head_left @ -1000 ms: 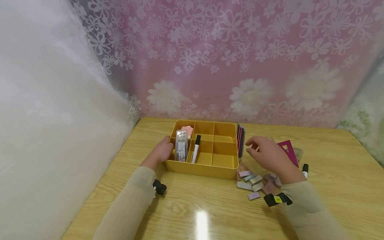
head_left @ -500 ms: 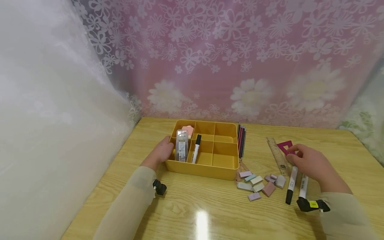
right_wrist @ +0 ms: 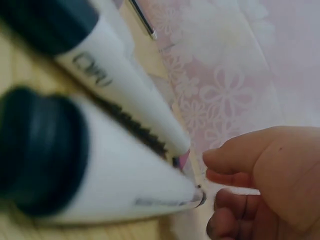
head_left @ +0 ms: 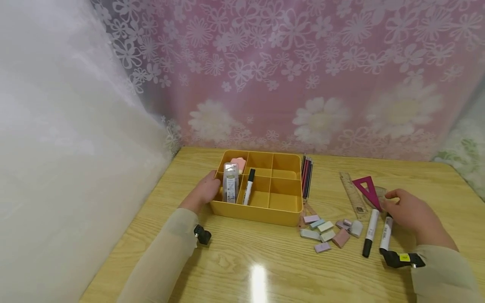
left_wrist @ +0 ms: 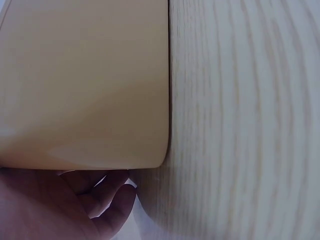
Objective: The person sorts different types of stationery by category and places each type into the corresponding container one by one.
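Note:
My left hand grips the left wall of a yellow compartment box; in the left wrist view its curled fingers lie against the box's side. Inside the box, a clear plastic case with a label leans in the front left compartment. A black-capped marker leans in the front middle one, and a pink item sits at back left. My right hand holds nothing, thumb and fingers apart, beside a clear protractor and the upper end of a white marker.
Another white marker lies left of the right hand. Beyond it are a magenta set square and a clear ruler. Several erasers are scattered by the box's front right corner. Pencils lie along its right side. A floral curtain hangs behind.
My right hand has moved right, from beside the pencils, past the set square, to the protractor and right-hand marker. The left hand has stayed on the box.

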A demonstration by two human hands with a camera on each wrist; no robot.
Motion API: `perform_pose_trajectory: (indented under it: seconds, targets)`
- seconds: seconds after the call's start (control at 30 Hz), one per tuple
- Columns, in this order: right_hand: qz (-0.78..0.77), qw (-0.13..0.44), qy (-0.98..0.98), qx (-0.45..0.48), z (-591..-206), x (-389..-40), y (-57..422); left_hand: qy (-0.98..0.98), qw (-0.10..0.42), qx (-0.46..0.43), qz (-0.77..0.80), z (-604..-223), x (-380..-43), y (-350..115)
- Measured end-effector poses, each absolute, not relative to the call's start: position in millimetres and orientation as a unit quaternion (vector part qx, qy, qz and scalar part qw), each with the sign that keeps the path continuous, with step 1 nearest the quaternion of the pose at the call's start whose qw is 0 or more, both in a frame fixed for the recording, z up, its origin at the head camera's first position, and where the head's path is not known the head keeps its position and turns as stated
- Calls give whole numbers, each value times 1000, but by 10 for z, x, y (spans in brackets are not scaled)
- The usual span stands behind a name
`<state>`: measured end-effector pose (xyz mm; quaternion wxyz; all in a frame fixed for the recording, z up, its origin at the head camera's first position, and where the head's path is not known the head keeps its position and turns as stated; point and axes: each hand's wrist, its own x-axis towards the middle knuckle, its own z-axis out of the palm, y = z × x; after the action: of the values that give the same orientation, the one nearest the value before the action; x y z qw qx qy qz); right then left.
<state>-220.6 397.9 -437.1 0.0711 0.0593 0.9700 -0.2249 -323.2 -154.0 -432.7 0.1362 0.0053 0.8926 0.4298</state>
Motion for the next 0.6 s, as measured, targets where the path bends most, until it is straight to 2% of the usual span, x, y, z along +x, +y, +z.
perform_pose_trajectory:
  seconds: [0.13, 0.6]
  targets:
    - [-217, 91, 970, 54, -4420, -2203, 4041, 891, 137, 5, 432, -4339, -3238, -1552]
    - [-211, 88, 972, 50, -4426, -2193, 4030, 894, 138, 4, 426, -4298, -3212, -1541]
